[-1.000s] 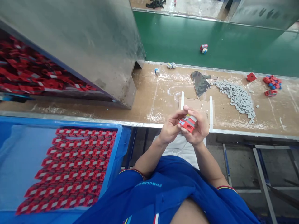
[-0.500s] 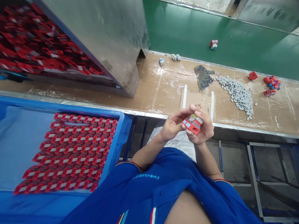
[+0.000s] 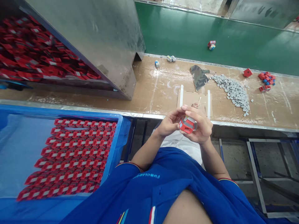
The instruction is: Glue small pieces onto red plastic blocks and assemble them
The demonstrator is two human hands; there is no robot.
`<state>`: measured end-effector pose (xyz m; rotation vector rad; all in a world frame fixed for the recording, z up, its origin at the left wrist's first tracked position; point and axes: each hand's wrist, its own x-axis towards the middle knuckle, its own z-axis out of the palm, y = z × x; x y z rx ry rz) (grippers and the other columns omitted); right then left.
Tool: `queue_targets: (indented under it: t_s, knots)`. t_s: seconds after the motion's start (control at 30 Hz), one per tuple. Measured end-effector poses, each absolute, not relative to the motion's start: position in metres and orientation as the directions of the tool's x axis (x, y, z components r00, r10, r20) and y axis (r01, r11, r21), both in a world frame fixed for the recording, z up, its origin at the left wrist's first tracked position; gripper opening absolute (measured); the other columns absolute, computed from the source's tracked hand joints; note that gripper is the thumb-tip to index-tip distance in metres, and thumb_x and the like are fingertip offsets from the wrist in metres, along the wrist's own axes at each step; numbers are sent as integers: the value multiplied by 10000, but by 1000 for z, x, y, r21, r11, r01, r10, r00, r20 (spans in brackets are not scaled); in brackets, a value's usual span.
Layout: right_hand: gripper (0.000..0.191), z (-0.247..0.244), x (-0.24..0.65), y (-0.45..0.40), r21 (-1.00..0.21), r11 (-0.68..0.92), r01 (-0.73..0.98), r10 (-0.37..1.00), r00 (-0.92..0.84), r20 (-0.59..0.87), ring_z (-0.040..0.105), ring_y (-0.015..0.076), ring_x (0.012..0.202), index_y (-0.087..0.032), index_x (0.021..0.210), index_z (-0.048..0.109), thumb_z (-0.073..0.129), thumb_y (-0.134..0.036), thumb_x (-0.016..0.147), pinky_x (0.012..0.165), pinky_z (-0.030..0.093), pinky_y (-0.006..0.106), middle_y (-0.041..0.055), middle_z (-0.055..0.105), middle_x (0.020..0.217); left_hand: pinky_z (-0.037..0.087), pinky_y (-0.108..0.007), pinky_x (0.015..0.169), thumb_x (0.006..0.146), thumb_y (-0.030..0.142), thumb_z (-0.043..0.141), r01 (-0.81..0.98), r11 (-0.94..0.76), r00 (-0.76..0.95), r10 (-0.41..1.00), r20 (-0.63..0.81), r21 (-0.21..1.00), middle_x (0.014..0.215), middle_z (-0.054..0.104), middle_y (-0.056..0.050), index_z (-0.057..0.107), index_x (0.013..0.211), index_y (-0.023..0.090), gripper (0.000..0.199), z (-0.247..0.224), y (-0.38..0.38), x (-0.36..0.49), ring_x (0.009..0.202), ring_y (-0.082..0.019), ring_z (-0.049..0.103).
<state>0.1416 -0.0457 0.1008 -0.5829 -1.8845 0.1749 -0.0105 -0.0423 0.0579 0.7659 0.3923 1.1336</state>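
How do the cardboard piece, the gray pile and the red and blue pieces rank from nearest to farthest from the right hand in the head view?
From the right hand:
1. Cardboard piece: on the bench, just ahead of the hand.
2. Gray pile: on the bench, ahead and to the right.
3. Red and blue pieces: at the bench's far right.

I'm watching a factory line: a green conveyor belt (image 3: pixel 187 31) beyond a cardboard-covered bench (image 3: pixel 144 84), a steel bin (image 3: pixel 88 40) far left, and a blue crate (image 3: pixel 122 137) of red parts (image 3: pixel 72 155) near left.
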Motion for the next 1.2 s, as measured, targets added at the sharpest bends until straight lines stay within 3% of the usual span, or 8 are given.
queue_targets:
  t_s: [0.23, 0.43, 0.57, 0.7, 0.8, 0.87, 0.97, 1.2]
  knots:
    - [493, 136, 161, -50, -458, 745, 484, 666, -568, 483, 710, 261, 1259, -214, 1435, 565, 703, -382, 992, 1051, 622, 417, 130, 735, 1339, 581, -288, 829, 670, 609, 922, -517, 247, 543, 835, 91, 819, 1007, 760, -102, 741, 1286, 195, 763, 69, -36, -32, 864, -195, 738]
    - [832, 157, 174, -51, -543, 702, 461, 699, -591, 402, 597, 302, 1416, -255, 1629, 333, 732, -517, 948, 1134, 577, 488, 145, 557, 1581, 593, -292, 769, 702, 622, 900, -576, 314, 563, 822, 89, 755, 991, 779, -102, 718, 1265, 208, 722, 74, -35, -26, 798, -197, 764]
    - [681, 151, 215, -36, -626, 636, 451, 771, -406, 490, 714, 267, 1246, -260, 1551, 483, 756, -422, 948, 1035, 625, 431, 122, 697, 1419, 568, -258, 630, 682, 695, 875, -572, 342, 603, 792, 99, 746, 966, 783, -142, 691, 1251, 179, 790, 80, -24, -28, 713, -193, 747]
    - [355, 96, 267, -10, -758, 368, 538, 888, 38, 458, 779, 225, 953, -207, 1246, 718, 716, -414, 957, 862, 633, 373, 98, 809, 1075, 577, -289, 661, 635, 727, 886, -485, 300, 535, 845, 7, 821, 951, 772, -134, 667, 1229, 156, 853, 94, 23, -33, 736, -207, 745]
    - [425, 40, 291, 3, -839, 75, 540, 904, 318, 286, 758, 225, 796, -162, 1076, 753, 640, -553, 953, 731, 608, 355, 106, 801, 913, 573, -294, 716, 710, 654, 877, -251, 163, 437, 899, -38, 954, 990, 765, -94, 670, 1177, 177, 698, 106, 112, -26, 757, -174, 728]
    - [521, 10, 298, 5, -864, -36, 502, 892, 406, 199, 752, 239, 787, -129, 1080, 751, 589, -606, 948, 713, 600, 358, 132, 797, 899, 568, -310, 739, 797, 549, 846, 103, 44, 356, 931, -79, 994, 928, 760, -79, 680, 1116, 165, 526, 116, 190, -8, 746, -169, 709]
    - [548, -14, 299, 4, -837, -100, 538, 886, 431, 171, 739, 232, 777, -127, 1076, 770, 565, -621, 956, 712, 585, 340, 150, 803, 951, 572, -369, 857, 839, 344, 840, 663, -53, 134, 990, -48, 747, 882, 738, -81, 695, 1009, 110, 324, 132, 298, 39, 854, -215, 717]
    - [615, -20, 296, 5, -784, -129, 607, 899, 405, 166, 678, 176, 616, -145, 1039, 802, 503, -680, 984, 602, 523, 277, 128, 813, 925, 601, -475, 986, 988, 408, 681, 749, -110, 145, 989, 1, 653, 1356, 644, -122, 617, 1346, 161, 440, 147, 381, 118, 1165, -247, 671]
